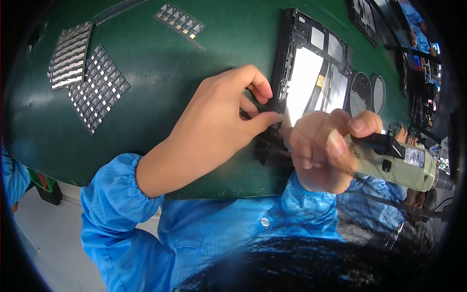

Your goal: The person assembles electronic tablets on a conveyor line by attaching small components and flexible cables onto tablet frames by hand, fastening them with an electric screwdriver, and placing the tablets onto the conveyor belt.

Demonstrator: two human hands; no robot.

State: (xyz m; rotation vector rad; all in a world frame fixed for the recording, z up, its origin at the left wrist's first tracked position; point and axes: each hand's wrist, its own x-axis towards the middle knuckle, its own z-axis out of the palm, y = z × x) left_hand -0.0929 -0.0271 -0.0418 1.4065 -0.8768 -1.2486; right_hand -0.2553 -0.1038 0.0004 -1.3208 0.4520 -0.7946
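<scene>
A black device housing [280,63] with white and silver panels lies on the green table. Beside its left edge is my left hand [214,112], its thumb at the frame and its curled index finger apart from the thumb. I see nothing held between them. My right hand [323,146], partly smeared by motion, is over the housing's near end, fingers wrapped round the front of a pale green electric screwdriver [406,165]. The tool's rear end and cord point right. Its tip is hidden by the hand.
Two round dishes, one with small dark and silver parts [360,92], the other with pale ones [378,92], stand right of the housing. Small circuit board panels [99,87] lie at left, another panel [180,22] far back. A second black housing [364,19] and other people are at right.
</scene>
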